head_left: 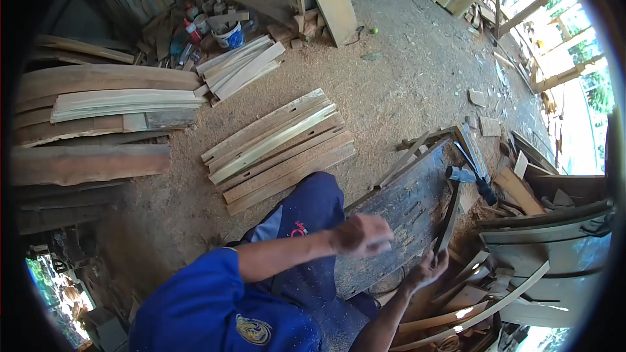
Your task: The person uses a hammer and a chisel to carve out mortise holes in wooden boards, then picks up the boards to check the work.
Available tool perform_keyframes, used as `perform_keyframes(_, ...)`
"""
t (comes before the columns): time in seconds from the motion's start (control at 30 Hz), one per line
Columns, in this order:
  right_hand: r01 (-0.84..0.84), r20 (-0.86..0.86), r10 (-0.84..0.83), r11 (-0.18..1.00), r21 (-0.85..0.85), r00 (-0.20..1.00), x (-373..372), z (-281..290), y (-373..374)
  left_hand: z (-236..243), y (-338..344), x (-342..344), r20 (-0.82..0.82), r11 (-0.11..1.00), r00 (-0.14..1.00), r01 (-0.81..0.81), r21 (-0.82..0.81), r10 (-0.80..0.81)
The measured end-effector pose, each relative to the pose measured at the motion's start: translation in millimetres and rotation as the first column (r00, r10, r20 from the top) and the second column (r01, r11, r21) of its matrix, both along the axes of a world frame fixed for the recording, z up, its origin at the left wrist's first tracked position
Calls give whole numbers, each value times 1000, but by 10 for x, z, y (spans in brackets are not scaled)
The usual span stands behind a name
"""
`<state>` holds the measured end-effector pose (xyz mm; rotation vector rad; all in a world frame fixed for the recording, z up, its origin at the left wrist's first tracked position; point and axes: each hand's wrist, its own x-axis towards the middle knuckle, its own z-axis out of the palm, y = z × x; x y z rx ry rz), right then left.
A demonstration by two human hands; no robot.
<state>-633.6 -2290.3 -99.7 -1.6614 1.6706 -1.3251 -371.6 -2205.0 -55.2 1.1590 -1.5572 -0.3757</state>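
My left hand is raised over the near side of a dark, worn wooden bench. It is smeared by motion, and I cannot make out whether it holds anything. Lower right of it, my right hand has its fingers at the bottom end of a narrow dark wooden strip, which stands tilted along the bench's right end. Close to the strip's upper end lies a hammer with a grey head and a black grip. Slots and scars mark the bench top.
Slotted wooden boards lie side by side on the sawdust-covered floor ahead. Stacked planks fill the left side. A white and blue bucket stands behind them. Offcuts and curved strips crowd the right, beside a large pale panel.
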Motion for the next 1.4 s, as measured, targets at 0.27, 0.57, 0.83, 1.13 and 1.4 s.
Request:
perform_keyframes(0.27, -426, -532, 393, 902, 66, 750, 2040, -293, -146, -2044, 967, 2387, 282, 320, 750, -546, 774, 598)
perform_keyframes(0.57, -422, -574, 444, 888, 182, 688, 2084, -557, -199, -3713, 944, 2567, 487, -100, 811, -483, 870, 323)
perform_keyframes(0.83, -395, -554, 489, 872, 290, 674, 2186, -553, -282, -4285, 759, 2824, 584, -70, 811, -582, 810, 22)
perform_keyframes(1.13, -383, -611, 491, 870, 310, 621, 2209, -579, -288, -4285, 780, 2970, 489, -22, 869, -489, 872, 79)
perform_keyframes(1.4, -395, -640, 497, 865, 310, 586, 2232, -552, -268, -4051, 841, 3160, 14, 72, 999, -16, 997, 38)
